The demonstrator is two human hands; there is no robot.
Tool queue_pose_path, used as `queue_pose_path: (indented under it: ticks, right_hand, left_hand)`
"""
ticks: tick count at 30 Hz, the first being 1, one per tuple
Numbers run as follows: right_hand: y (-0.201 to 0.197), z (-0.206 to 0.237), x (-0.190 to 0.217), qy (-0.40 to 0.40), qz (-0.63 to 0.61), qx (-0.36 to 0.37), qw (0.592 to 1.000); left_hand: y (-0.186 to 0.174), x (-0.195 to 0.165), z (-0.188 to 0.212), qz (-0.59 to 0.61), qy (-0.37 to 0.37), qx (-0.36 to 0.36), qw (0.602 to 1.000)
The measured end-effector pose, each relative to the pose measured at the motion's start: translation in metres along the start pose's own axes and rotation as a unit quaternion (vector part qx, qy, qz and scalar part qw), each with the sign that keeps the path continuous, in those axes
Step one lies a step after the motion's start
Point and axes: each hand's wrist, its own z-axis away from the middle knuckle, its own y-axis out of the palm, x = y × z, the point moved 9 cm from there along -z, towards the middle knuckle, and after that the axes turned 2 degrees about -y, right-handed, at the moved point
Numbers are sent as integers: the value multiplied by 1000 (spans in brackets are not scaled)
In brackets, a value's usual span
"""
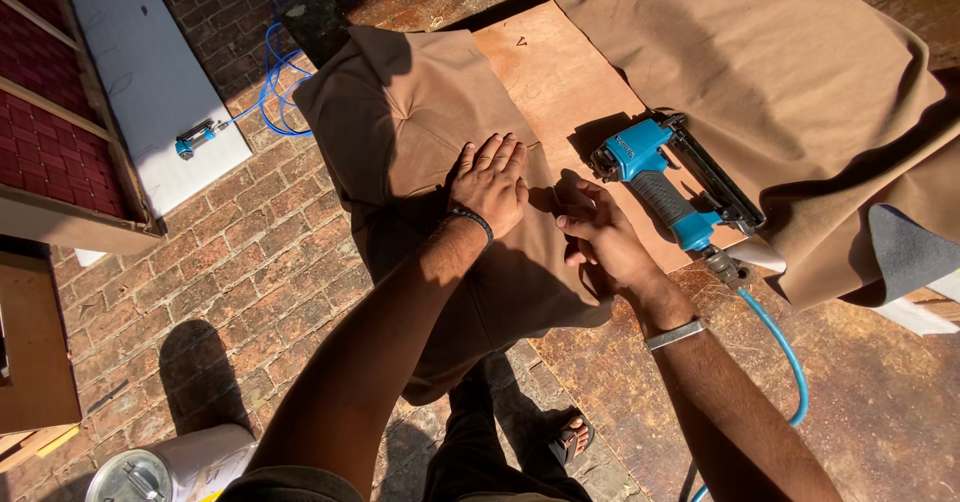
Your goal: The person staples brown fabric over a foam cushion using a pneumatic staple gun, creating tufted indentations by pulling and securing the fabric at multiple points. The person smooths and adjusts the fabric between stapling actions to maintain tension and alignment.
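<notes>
My left hand [490, 180] lies flat, fingers apart, on a tan fabric-covered cushion panel [420, 122] with a tufted dimple. My right hand [597, 230] is beside it, fingers curled and pinching the fabric edge where it meets a plywood board [560, 82]. A blue pneumatic staple gun [665, 187] lies on the board just right of my right hand, not held. Its blue air hose [785, 352] trails down toward me.
More tan fabric [790, 72] with grey foam backing [900, 252] drapes at the right. A white panel [150, 72] with a second blue tool [195, 140] and coiled blue hose lies on the brick floor at left. A white bucket [160, 467] stands at lower left.
</notes>
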Motion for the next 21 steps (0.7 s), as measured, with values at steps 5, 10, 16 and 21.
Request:
queue_pose_path:
  ticks: [5, 10, 16, 21]
  right_hand:
    - [-23, 13, -26, 170, 250, 39, 953]
    - [-34, 40, -29, -39, 356, 36, 933]
    - [-49, 28, -82, -52, 191, 23, 980]
    - [-53, 21, -77, -83, 320, -9, 944]
  left_hand:
    - [-5, 3, -3, -5, -6, 22, 1000]
    - [7, 8, -3, 2, -12, 14, 1000]
    - [22, -26, 36, -25, -23, -77, 996]
    - [11, -92, 94, 15, 23, -168, 985]
